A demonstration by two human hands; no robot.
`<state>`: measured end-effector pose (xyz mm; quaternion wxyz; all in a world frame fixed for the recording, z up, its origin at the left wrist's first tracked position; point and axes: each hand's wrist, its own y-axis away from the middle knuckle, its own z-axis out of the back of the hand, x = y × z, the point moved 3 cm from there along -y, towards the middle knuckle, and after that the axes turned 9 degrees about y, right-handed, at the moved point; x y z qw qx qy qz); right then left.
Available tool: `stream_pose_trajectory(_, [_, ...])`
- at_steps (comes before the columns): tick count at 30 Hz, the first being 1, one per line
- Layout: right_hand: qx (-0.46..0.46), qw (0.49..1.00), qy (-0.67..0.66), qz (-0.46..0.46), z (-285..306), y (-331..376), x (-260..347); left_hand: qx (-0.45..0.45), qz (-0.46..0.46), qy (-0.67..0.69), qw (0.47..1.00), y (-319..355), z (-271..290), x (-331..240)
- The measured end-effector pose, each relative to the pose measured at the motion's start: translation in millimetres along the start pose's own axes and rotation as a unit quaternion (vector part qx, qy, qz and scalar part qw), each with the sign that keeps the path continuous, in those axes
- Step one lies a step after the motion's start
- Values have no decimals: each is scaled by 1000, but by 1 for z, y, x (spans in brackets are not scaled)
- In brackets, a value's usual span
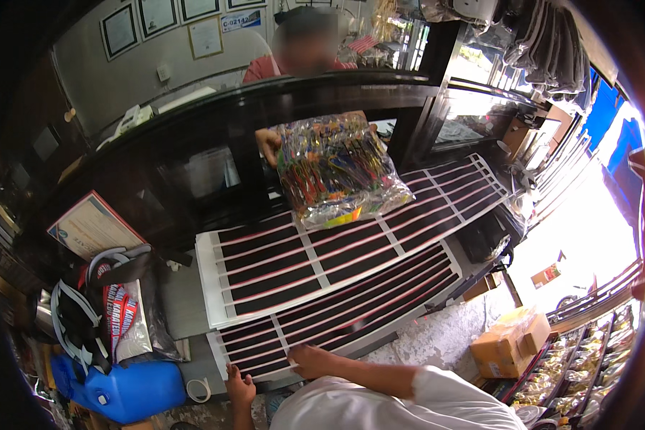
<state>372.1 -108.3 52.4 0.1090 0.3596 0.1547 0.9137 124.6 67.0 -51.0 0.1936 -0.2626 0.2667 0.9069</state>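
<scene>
My left hand (241,389) is at the near left corner of the lower printed sheet (337,329), fingers apart and pointing up at its edge. My right hand (310,362) rests on that sheet's near edge, knuckles bent; its fingertips are hidden and slightly blurred. The sheet has long black blocks with white and red stripes. Beyond it lies a stack of similar printed sheets (261,284), partly overlapping it. At the far side, another person's hand (269,145) holds a clear plastic package (337,172) of colourful small items over the stack.
A blue plastic jug (145,390) stands at the near left, beside a roll of tape (198,390). Bagged black and red goods (125,308) and a framed certificate (97,226) are left of the sheets. Cardboard boxes (499,351) sit at the right. A dark-framed partition (215,118) closes the far side.
</scene>
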Motion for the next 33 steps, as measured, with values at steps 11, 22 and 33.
stream_pose_trajectory(11, [-347, 379, -821, 249, 230, 88, 6, 174, -130, 442, 871, 73, 96, -191])
stream_pose_trajectory(22, [-418, 220, -836, 280, 304, 23, -50, 236, -128, 521, 810, -41, 143, -501])
stream_pose_trajectory(33, [-446, 210, -812, 312, 346, -31, -69, 368, -105, 583, 717, -86, 111, -547])
